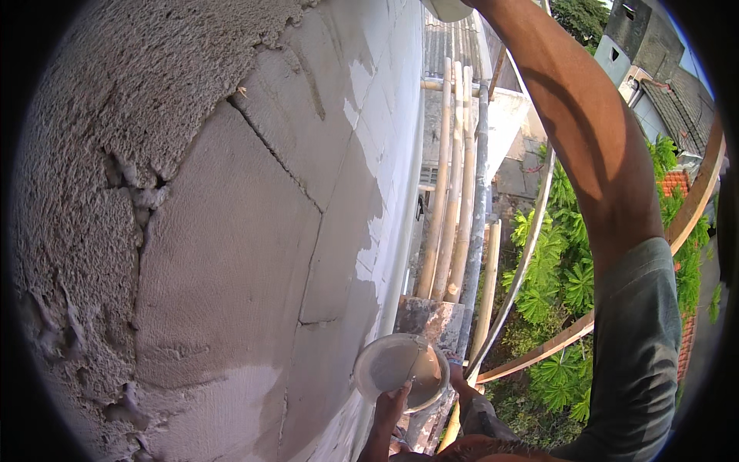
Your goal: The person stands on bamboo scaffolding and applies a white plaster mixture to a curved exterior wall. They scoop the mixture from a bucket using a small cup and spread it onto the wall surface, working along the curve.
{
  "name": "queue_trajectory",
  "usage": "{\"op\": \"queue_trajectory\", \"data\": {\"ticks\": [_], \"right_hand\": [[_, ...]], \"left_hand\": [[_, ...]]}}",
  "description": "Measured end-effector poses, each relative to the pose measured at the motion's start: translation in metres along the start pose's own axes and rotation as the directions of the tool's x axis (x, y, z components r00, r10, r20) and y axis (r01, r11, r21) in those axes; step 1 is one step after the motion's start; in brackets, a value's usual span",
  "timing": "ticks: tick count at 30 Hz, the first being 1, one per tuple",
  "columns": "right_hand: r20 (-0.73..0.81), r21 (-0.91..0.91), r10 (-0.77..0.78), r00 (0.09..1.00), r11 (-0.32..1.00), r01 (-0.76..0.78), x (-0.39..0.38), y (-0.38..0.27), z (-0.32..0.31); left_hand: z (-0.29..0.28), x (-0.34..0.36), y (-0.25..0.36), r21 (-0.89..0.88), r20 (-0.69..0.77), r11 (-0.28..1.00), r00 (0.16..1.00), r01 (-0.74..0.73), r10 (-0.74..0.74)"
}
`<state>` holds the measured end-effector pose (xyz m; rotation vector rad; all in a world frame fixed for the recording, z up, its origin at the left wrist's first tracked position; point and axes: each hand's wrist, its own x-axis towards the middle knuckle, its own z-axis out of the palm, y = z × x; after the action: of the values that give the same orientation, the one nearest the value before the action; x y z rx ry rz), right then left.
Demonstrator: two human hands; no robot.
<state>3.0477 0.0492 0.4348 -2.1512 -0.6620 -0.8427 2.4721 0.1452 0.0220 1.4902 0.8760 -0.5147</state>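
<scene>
Low in the head view, my left hand (391,408) grips the near rim of a round, pale basin (363,362). Greyish liquid or thin slurry lies inside the basin; how full it is cannot be told. My right forearm (573,92) stretches up across the right side to the top edge, where the hand is mostly cut off. Right beside that wrist is a pale, rounded thing (448,9), only partly in the picture. On the left rises a block wall (223,239) with open joints, damp dark patches and rough grey mortar (154,85) on its upper left part.
Bamboo poles (446,185) run lengthwise beside the wall, with a grey pole (479,154) alongside. A stained board (431,317) lies by the basin. Curved-looking wooden poles (539,350) cross at the right. Far below are green plants (554,277) and roofs (677,108).
</scene>
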Motion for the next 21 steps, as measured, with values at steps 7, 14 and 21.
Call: {"op": "queue_trajectory", "data": {"ticks": [7,14,21], "right_hand": [[0.205,0.322,-0.094,0.974,0.946,0.024,0.024,0.014,0.029],[0.541,0.42,0.291,0.789,0.719,-0.554,-0.163,-0.003,0.071],[0.682,0.168,0.391,0.618,0.739,-0.652,-0.265,0.043,0.093]], "left_hand": [[-0.003,-0.021,0.016,0.132,-0.035,0.991,0.999,0.019,-0.014],[-0.009,-0.022,0.012,0.129,-0.036,0.992,0.999,0.008,-0.004],[-0.016,-0.017,0.018,0.15,-0.063,0.989,0.998,0.015,-0.006]]}}
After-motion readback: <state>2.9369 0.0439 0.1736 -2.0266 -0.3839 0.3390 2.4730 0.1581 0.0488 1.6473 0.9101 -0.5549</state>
